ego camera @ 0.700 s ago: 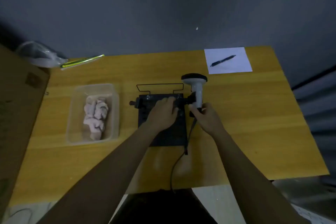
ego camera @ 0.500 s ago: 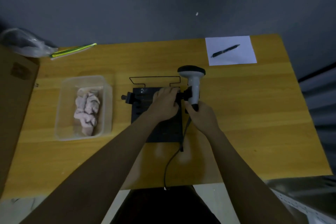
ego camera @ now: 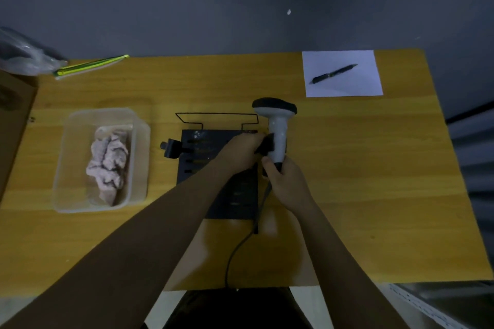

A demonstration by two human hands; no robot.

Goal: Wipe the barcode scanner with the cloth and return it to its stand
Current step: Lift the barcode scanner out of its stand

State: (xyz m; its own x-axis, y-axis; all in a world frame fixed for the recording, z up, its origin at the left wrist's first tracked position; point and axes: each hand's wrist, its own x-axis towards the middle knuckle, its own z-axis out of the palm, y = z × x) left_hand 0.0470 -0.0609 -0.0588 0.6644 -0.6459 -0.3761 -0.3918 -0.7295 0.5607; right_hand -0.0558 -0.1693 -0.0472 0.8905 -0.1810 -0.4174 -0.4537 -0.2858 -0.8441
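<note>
Both hands work at the stand (ego camera: 219, 168): the right hand (ego camera: 287, 181) grips the scanner (ego camera: 276, 131) handle at its right edge, the left hand (ego camera: 240, 152) pinches the clamp, and the cable (ego camera: 235, 254) may snag if pulled.

Both bare forearms are extended forward from the bottom edge and angled in toward each other. The left hand (ego camera: 239, 149) is held palm down, knuckles up, fingers curled and reaching to the right. The right hand (ego camera: 287, 181) is set just right of it and a little nearer the body, fingers wrapped in a closed grip, thumb (ego camera: 268, 164) raised on the left side. The two hands are placed close together, almost touching. Wrists are kept roughly straight.
</note>
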